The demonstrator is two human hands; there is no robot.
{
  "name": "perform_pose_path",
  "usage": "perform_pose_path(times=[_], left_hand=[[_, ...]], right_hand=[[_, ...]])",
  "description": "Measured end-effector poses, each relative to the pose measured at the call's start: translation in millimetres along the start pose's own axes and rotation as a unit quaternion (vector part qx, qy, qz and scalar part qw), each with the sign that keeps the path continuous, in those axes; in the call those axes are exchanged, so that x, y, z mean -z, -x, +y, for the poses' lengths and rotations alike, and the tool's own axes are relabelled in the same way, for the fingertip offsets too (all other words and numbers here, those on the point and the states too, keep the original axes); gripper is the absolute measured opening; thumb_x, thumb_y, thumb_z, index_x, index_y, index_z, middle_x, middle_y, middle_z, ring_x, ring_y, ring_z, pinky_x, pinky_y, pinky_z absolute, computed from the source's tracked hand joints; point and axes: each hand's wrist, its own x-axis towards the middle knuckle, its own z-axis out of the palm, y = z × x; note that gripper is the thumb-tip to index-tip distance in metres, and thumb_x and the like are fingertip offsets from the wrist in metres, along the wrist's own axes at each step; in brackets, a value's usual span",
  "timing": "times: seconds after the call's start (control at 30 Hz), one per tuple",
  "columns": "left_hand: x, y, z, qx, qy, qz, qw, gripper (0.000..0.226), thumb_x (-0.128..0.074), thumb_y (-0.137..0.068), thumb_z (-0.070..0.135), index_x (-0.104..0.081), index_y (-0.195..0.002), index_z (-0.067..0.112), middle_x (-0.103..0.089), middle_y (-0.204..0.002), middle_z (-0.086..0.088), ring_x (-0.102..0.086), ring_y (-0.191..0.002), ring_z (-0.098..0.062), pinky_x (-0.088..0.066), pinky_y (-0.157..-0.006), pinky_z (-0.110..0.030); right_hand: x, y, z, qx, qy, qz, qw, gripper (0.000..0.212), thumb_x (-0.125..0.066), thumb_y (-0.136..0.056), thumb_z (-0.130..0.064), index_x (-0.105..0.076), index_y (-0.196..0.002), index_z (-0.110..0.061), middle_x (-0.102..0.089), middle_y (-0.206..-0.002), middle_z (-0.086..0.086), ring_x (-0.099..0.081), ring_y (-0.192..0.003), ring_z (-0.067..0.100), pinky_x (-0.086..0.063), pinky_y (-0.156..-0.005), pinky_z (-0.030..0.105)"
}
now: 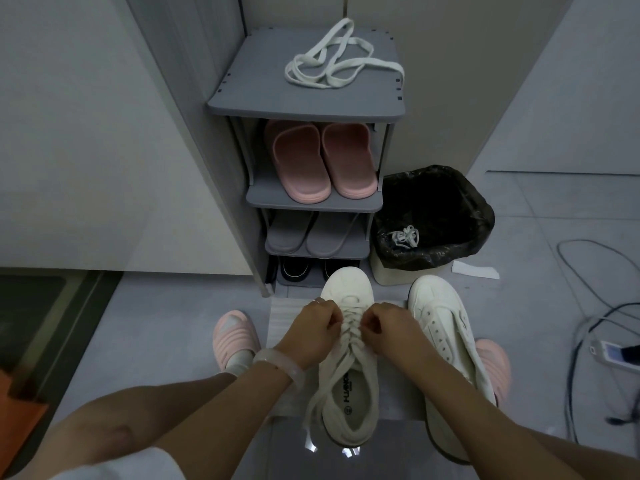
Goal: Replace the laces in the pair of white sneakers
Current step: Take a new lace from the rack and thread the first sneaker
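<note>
Between left hand (313, 329) and right hand (389, 329), both pinching the lace (349, 329) of the laced sneaker (349, 375), unlaced sneaker (446, 344) right of them, shoe rack (304, 109) with spare lace (341, 58) beyond, lined bin (433, 220) beyond right hand.

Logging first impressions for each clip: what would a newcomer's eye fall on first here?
Two hands, the left hand and right hand, pinch the lacing of a white sneaker at centre on the floor. Its unlaced partner lies to the right. Behind, a loose white lace sprawls on top of the grey shoe rack, and a crumpled lace sits in the black-lined bin.
</note>
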Motion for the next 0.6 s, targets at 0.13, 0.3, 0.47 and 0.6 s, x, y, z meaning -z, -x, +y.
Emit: perform_pose_path(times=[0.13,0.3,0.47,0.6], left_hand=[[0,-1,0,0.002,-0.021,-0.012,1.000,0.013,-0.046,-0.087,0.002,-0.052,-0.080,0.011,-0.046,-0.082,0.001,-0.041,-0.080,-0.012,-0.027,-0.064,-0.016],[-1,-1,0,0.009,-0.033,-0.003,0.999,0.010,-0.048,-0.087,0.004,-0.057,-0.085,0.004,-0.057,-0.087,-0.006,-0.043,-0.080,-0.011,-0.031,-0.068,-0.019],[2,0,3,0.007,-0.013,-0.002,1.000,0.013,-0.047,-0.089,0.004,-0.047,-0.079,0.012,-0.060,-0.088,-0.013,-0.047,-0.078,-0.015,-0.032,-0.063,-0.021],[4,0,2,0.012,0.005,0.008,1.000,0.013,-0.047,-0.092,0.007,-0.044,-0.080,0.010,-0.056,-0.080,-0.009,-0.048,-0.073,-0.017,-0.029,-0.057,-0.022]], right_hand=[[-2,-2,-4,0.014,0.043,-0.014,0.999,0.016,-0.050,-0.091,-0.019,-0.060,-0.099,-0.009,-0.057,-0.105,0.005,-0.055,-0.092,0.017,-0.039,-0.074,0.021],[0,-4,-7,0.007,0.055,-0.033,0.998,0.018,-0.048,-0.092,-0.020,-0.059,-0.100,-0.007,-0.058,-0.106,0.009,-0.056,-0.095,0.022,-0.043,-0.080,0.028],[-2,-2,-12,0.005,0.058,-0.029,0.998,0.015,-0.050,-0.089,-0.019,-0.055,-0.094,-0.006,-0.057,-0.099,0.009,-0.056,-0.089,0.024,-0.045,-0.077,0.034],[-3,3,-14,0.021,0.056,0.008,0.998,0.009,-0.048,-0.089,-0.016,-0.040,-0.085,-0.012,-0.047,-0.088,0.005,-0.052,-0.082,0.025,-0.037,-0.066,0.031]])
